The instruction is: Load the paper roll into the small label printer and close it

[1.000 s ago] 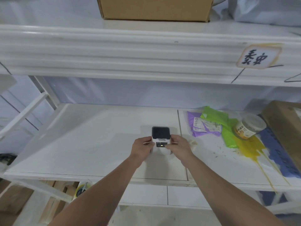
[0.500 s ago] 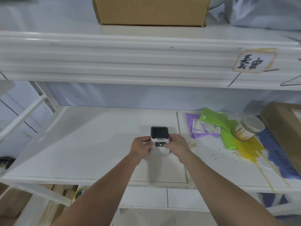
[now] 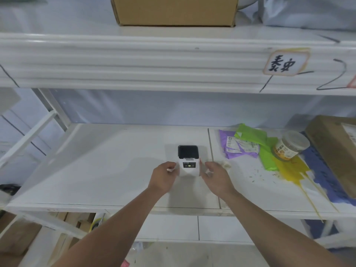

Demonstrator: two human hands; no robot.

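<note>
A small white label printer (image 3: pixel 188 162) with a dark lid stands on the white shelf (image 3: pixel 107 170), lid down and a green light lit on its front. My left hand (image 3: pixel 163 178) sits just left of it, fingers loosely curled, barely apart from its side. My right hand (image 3: pixel 215 177) is just right of it, fingers spread and off the casing. No paper roll is visible; the inside of the printer is hidden.
Purple and green bags (image 3: pixel 248 145), a lidded jar (image 3: pixel 290 146) and a yellow spill (image 3: pixel 290 170) lie to the right. A cardboard box (image 3: pixel 335 151) fills the far right. An upper shelf (image 3: pixel 173 60) overhangs, bearing another box (image 3: pixel 173 10).
Both hands were gripping the printer's sides; now they have drawn back a little and let it go. The printer stays standing on the shelf.
</note>
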